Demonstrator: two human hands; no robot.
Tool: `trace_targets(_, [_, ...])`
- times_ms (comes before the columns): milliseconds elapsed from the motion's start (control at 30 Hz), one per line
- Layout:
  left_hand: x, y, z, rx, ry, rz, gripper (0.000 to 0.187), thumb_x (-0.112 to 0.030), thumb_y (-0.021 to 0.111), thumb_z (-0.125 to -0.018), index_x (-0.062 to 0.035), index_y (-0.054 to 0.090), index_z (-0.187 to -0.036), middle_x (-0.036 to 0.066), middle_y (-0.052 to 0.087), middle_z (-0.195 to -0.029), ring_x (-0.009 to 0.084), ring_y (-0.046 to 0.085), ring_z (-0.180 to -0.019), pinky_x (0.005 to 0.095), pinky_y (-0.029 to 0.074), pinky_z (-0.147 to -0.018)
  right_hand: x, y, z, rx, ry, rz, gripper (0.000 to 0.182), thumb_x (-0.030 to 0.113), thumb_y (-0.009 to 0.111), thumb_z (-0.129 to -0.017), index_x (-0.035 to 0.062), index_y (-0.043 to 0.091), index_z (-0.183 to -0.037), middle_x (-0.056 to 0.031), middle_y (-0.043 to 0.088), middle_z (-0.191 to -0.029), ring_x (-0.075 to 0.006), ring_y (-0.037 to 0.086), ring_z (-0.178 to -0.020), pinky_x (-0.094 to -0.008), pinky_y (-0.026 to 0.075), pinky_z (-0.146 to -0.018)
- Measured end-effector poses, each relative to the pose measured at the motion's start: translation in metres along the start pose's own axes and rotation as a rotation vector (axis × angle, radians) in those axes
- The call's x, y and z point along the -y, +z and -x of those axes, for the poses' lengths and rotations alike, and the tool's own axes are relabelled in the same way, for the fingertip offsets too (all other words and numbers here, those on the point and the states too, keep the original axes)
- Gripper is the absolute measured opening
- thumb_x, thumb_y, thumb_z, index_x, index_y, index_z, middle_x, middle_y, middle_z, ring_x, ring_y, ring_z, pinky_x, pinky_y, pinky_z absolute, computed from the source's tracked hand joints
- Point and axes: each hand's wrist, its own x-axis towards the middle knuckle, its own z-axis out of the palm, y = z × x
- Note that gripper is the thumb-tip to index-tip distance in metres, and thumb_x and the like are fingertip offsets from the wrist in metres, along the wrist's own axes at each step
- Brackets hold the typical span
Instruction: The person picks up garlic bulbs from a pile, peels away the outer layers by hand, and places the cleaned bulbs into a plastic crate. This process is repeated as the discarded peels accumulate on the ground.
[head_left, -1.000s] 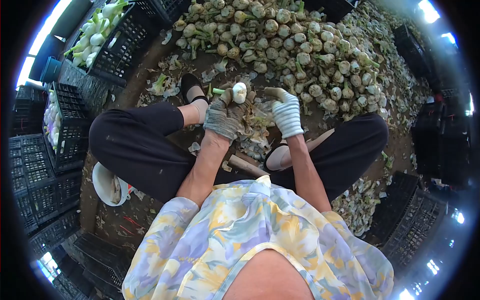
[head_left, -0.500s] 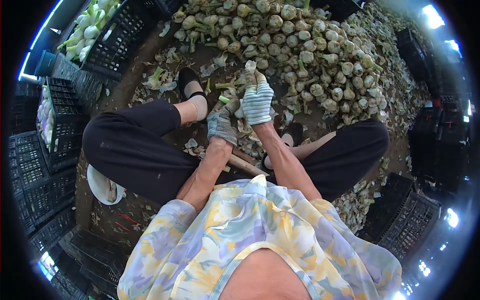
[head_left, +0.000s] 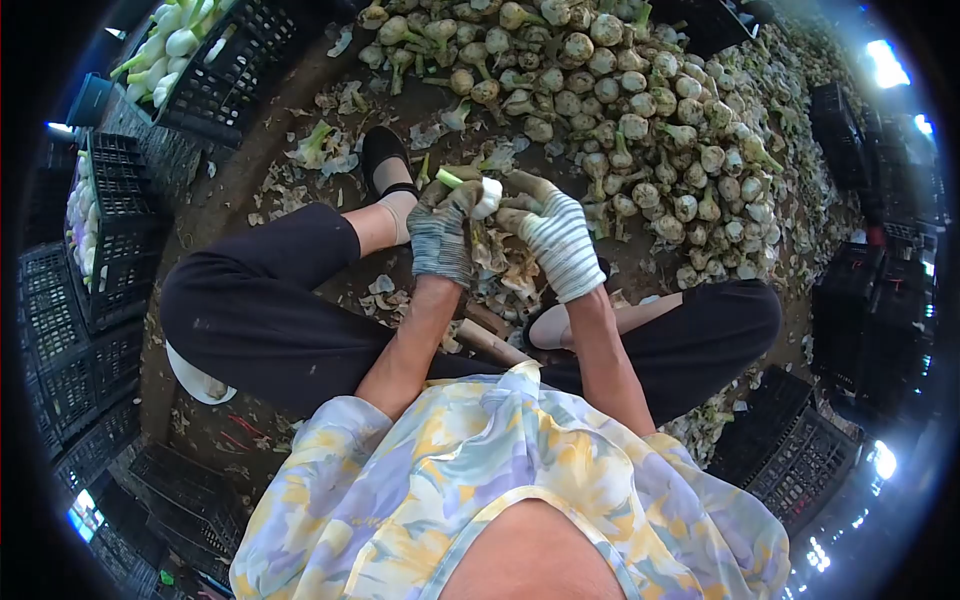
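Note:
My left hand (head_left: 442, 232), in a grey striped glove with dirty fingertips, is closed round a peeled white bulb (head_left: 487, 198) with a short green stem that points up and left. To its right, my right hand (head_left: 553, 232), in a white striped glove, has its fingers apart, with the fingertips close to the bulb's right side. Nothing shows between these fingers, and I cannot tell whether they touch the bulb. Loose peelings (head_left: 510, 278) lie on the ground beneath both hands.
A large heap of unpeeled bulbs (head_left: 640, 110) spreads ahead and to the right. Black crates with white bulbs (head_left: 235, 75) stand at the far left. My crossed legs (head_left: 280, 310) flank a wooden stick (head_left: 490, 343). A white bowl (head_left: 190, 380) lies by my left knee.
My right hand has come down and turned toward the bulb, and its fingers have spread; the pale scrap at its fingertips is gone. More of the white bulb shows in my left hand.

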Motion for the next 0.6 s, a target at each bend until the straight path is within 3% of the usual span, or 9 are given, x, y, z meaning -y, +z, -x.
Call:
trace_targets(33, [-0.005, 0.007, 0.004, -0.004, -0.003, 0.001, 0.012, -0.006, 0.053, -0.084, 0.0002, 0.056, -0.094, 0.008, 0.06, -0.09, 0.0188, 0.059, -0.079, 0.0279, 0.051, -0.067, 0.0, 0.004, -0.002, 0.01, -0.016, -0.02, 0.042, -0.003, 0.055, -0.077, -0.0061, 0.045, -0.117, -0.0111, 0.06, -0.097, -0.0131, 0.057, -0.082, -0.0223, 0.048, -0.069])
trace_targets(100, [-0.011, 0.013, 0.007, 0.065, 0.411, -0.758, 0.012, -0.003, 0.052, -0.084, 0.0007, 0.055, -0.095, 0.009, 0.06, -0.091, 0.017, 0.058, -0.08, 0.0259, 0.05, -0.068, 0.002, 0.008, -0.008, 0.031, -0.031, -0.041, 0.043, -0.003, 0.056, -0.075, -0.0067, 0.045, -0.117, -0.0117, 0.06, -0.097, -0.0131, 0.057, -0.082, -0.0224, 0.048, -0.069])
trace_targets(133, [-0.009, 0.01, 0.003, 0.069, 0.31, -0.552, 0.014, 0.001, 0.051, -0.083, 0.0002, 0.055, -0.096, 0.008, 0.06, -0.092, 0.0149, 0.058, -0.08, 0.024, 0.049, -0.07, 0.004, 0.008, -0.011, 0.06, -0.026, 0.038, 0.044, -0.004, 0.056, -0.074, -0.0068, 0.045, -0.117, -0.0119, 0.06, -0.097, -0.0129, 0.057, -0.082, -0.0223, 0.048, -0.069])
trace_targets(300, [-0.017, 0.011, 0.006, 0.113, 0.32, -0.715, 0.017, 0.0, 0.052, -0.081, -0.0011, 0.057, -0.097, 0.006, 0.061, -0.092, 0.0144, 0.059, -0.081, 0.0243, 0.048, -0.072, -0.009, -0.001, -0.026, 0.133, 0.044, 0.163, 0.044, -0.005, 0.056, -0.07, -0.0063, 0.05, -0.113, -0.0079, 0.063, -0.087, -0.0088, 0.057, -0.073, -0.0214, 0.047, -0.065])
trace_targets(367, [-0.018, 0.007, 0.005, 0.126, 0.308, -0.85, 0.016, 0.001, 0.053, -0.08, -0.0015, 0.06, -0.095, 0.005, 0.062, -0.091, 0.0145, 0.059, -0.081, 0.0246, 0.048, -0.072, -0.01, 0.003, -0.026, 0.12, 0.027, 0.125, 0.042, -0.004, 0.055, -0.069, -0.0058, 0.053, -0.111, -0.0061, 0.062, -0.084, -0.0073, 0.056, -0.069, -0.0214, 0.047, -0.062])
trace_targets(433, [-0.015, 0.005, 0.002, 0.095, 0.286, -0.839, 0.016, 0.001, 0.055, -0.078, -0.0016, 0.061, -0.093, 0.005, 0.063, -0.091, 0.0148, 0.059, -0.081, 0.024, 0.048, -0.072, -0.005, 0.006, -0.025, 0.098, 0.138, 0.072, 0.042, -0.005, 0.054, -0.068, -0.0057, 0.053, -0.11, -0.006, 0.062, -0.084, -0.0071, 0.056, -0.068, -0.0213, 0.047, -0.06])
trace_targets(467, [-0.012, 0.002, -0.001, 0.092, 0.285, -0.821, 0.017, 0.001, 0.055, -0.078, -0.0015, 0.06, -0.094, 0.006, 0.062, -0.092, 0.0154, 0.059, -0.081, 0.0239, 0.048, -0.072, -0.01, 0.012, -0.026, 0.022, 0.129, -0.081, 0.037, -0.004, 0.052, -0.068, -0.0048, 0.057, -0.105, -0.0039, 0.061, -0.076, -0.0066, 0.05, -0.059, -0.0202, 0.042, -0.052])
trace_targets(567, [-0.001, -0.008, -0.002, 0.102, 0.271, -0.742, 0.017, -0.004, 0.058, -0.079, -0.001, 0.058, -0.096, 0.01, 0.061, -0.095, 0.0196, 0.059, -0.084, 0.0273, 0.049, -0.074, -0.026, 0.015, -0.03, -0.029, 0.169, -0.213, 0.037, -0.001, 0.054, -0.069, -0.0033, 0.058, -0.105, -0.0046, 0.062, -0.075, -0.0085, 0.052, -0.061, -0.0225, 0.044, -0.054])
trace_targets(600, [0.002, -0.011, -0.003, 0.05, 0.066, -0.244, 0.018, -0.005, 0.057, -0.08, -0.0002, 0.057, -0.098, 0.01, 0.061, -0.092, 0.019, 0.059, -0.083, 0.028, 0.05, -0.074, -0.05, 0.012, -0.039, -0.098, 0.08, 0.015, 0.037, 0.006, 0.061, -0.067, -0.0018, 0.059, -0.104, -0.0104, 0.064, -0.076, -0.017, 0.06, -0.065, -0.0271, 0.048, -0.06])
